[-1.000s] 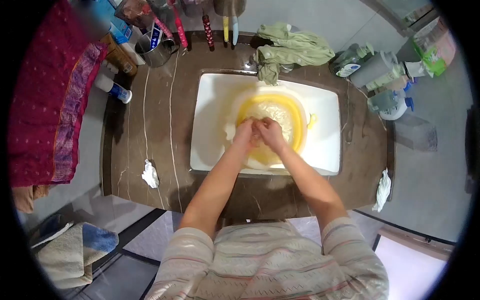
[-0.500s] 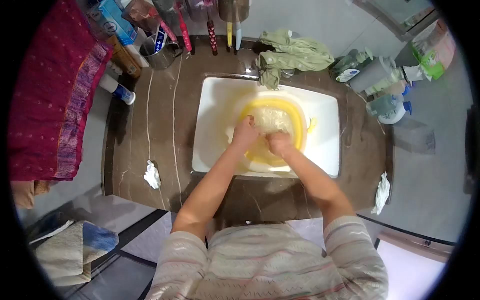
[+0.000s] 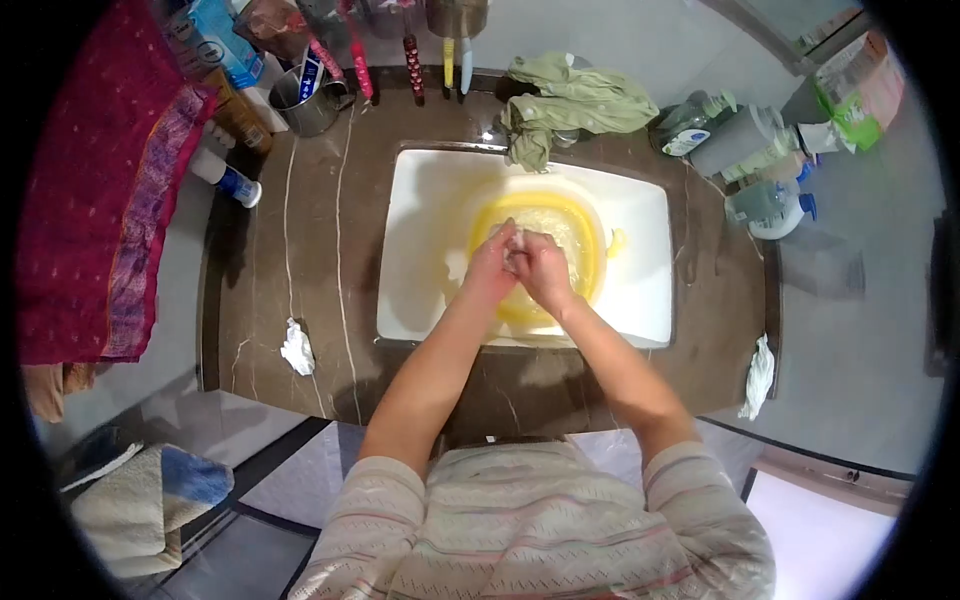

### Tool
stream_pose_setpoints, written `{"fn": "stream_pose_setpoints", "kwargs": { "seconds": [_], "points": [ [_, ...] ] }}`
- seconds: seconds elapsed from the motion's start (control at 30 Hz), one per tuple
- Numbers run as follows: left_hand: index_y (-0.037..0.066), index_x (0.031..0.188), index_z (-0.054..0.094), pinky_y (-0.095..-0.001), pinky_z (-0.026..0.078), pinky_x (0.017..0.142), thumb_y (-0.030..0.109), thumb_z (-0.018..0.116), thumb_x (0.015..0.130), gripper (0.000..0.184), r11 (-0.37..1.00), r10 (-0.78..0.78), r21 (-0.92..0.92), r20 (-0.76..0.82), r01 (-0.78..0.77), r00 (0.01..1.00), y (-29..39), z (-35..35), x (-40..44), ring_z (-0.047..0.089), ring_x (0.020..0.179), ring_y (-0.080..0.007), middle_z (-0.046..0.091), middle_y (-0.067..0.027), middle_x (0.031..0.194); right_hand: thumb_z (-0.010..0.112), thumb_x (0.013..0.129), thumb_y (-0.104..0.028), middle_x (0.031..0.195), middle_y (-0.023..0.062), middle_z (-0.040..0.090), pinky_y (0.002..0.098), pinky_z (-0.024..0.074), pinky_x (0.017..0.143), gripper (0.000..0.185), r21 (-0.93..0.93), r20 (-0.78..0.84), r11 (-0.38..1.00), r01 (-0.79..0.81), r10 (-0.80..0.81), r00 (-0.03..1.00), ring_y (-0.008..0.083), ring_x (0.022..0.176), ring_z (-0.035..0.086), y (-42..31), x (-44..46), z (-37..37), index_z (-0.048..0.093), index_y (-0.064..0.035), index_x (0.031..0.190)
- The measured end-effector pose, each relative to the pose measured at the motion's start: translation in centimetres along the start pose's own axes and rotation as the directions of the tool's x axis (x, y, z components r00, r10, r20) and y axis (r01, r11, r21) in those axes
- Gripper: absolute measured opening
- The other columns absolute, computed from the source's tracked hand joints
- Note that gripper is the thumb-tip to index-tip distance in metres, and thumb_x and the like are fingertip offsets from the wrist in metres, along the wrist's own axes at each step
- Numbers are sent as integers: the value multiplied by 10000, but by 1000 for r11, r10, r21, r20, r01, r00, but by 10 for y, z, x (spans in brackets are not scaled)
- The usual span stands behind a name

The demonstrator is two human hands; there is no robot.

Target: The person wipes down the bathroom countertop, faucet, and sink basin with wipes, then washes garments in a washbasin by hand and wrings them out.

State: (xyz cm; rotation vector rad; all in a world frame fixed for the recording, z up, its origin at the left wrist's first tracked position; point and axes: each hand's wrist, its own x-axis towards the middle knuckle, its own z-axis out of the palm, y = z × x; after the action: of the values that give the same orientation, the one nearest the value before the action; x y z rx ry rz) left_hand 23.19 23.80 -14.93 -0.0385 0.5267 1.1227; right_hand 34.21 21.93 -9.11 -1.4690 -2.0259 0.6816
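My left hand (image 3: 489,264) and my right hand (image 3: 543,270) are pressed together over a yellow basin (image 3: 597,235) that sits in the white sink (image 3: 640,300). The fingers of both are closed around something small and whitish (image 3: 516,242); whether it is cloth or suds I cannot make out. Rippled water (image 3: 570,237) shows in the basin beyond my knuckles. A small yellow piece (image 3: 618,242) lies in the sink just right of the basin.
A green cloth (image 3: 580,95) is draped over the faucet area behind the sink. Bottles (image 3: 690,125) stand at the back right, and a metal cup (image 3: 305,105) at the back left. Crumpled white pieces lie on the counter left (image 3: 297,347) and at its right edge (image 3: 760,377).
My hands, a little apart and lower in the basin before, have come together and risen slightly. The whitish thing between them now shows. The whole view has shifted slightly.
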Motion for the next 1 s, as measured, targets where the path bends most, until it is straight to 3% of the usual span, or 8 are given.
{"fn": "stream_pose_setpoints", "kwargs": {
  "seconds": [0.03, 0.17, 0.3, 0.4, 0.63, 0.73, 0.83, 1.0],
  "points": [
    [75, 962, 544, -345, 509, 653, 242, 603, 862, 203, 1000, 27, -11, -8, -27, 1000, -1, -11, 7, 597, 775, -181, 594, -45, 838, 618, 782, -104, 973, 149, 607, 435, 459, 799, 157, -132, -29, 991, 18, -22, 999, 346, 1001, 534, -6, -8, -3, 598, -78, 936],
    [44, 963, 531, -332, 507, 594, 113, 618, 821, 180, 910, 50, 414, -101, -3, 994, 14, 28, -29, 593, 729, -184, 580, -57, 813, 689, 726, -121, 1155, 190, 547, 415, 418, 923, 377, -157, 152, 975, 155, -131, 980, 354, 1125, 485, -1, -20, -38, 581, -74, 1084],
    [34, 1000, 506, -291, 493, 545, 5, 614, 754, 270, 777, 20, 628, -94, 44, 995, 21, 47, -40, 584, 681, -161, 571, -53, 814, 677, 739, -182, 1334, 118, 422, 506, 316, 978, 566, -83, 184, 995, 46, -30, 983, 298, 1255, 348, -12, -19, -66, 468, -104, 1259],
    [18, 1133, 453, -268, 482, 572, -40, 616, 700, 466, 742, -164, 663, 36, 99, 986, 19, 54, -51, 578, 697, -148, 575, -54, 844, 690, 713, -160, 1335, 69, 421, 486, 286, 997, 658, -403, 301, 852, 335, -222, 927, 278, 1251, 350, -40, -25, -68, 415, -124, 1309],
    [62, 1431, 145, -295, 461, 771, -123, 608, 607, 963, 662, -338, 740, 148, 123, 929, 32, 42, -57, 539, 961, -184, 544, -83, 1023, 682, 663, -80, 1181, 53, 520, 384, 380, 919, 619, -189, 254, 869, 458, -408, 877, 232, 1112, 473, -17, -31, -64, 480, -117, 1248],
    [29, 1431, 68, -265, 438, 645, -85, 591, 621, 971, 606, -317, 791, 152, 77, 936, 25, 35, -56, 552, 702, -163, 579, -79, 878, 668, 651, -56, 1049, 70, 564, 339, 463, 805, 497, -100, 281, 888, 449, -408, 869, 253, 984, 540, -15, -28, -67, 549, -79, 1133],
    [29, 1385, 249, -275, 445, 615, -19, 609, 653, 817, 718, -350, 670, 116, 187, 929, 18, 27, -64, 547, 672, -163, 578, -89, 865, 660, 641, -35, 979, 89, 567, 353, 494, 733, 411, -73, 285, 875, 478, -441, 851, 269, 911, 560, -12, -24, -66, 570, -56, 1042],
    [51, 932, 552, -289, 401, 496, 70, 600, 701, 236, 570, -447, 748, -65, 340, 892, 22, 53, -77, 476, 530, -147, 524, -45, 705, 547, 746, -99, 1052, 82, 543, 365, 462, 778, 331, -137, 353, 866, 480, -410, 841, 268, 976, 533, -23, -16, -79, 540, -53, 1074]
  ]
}}
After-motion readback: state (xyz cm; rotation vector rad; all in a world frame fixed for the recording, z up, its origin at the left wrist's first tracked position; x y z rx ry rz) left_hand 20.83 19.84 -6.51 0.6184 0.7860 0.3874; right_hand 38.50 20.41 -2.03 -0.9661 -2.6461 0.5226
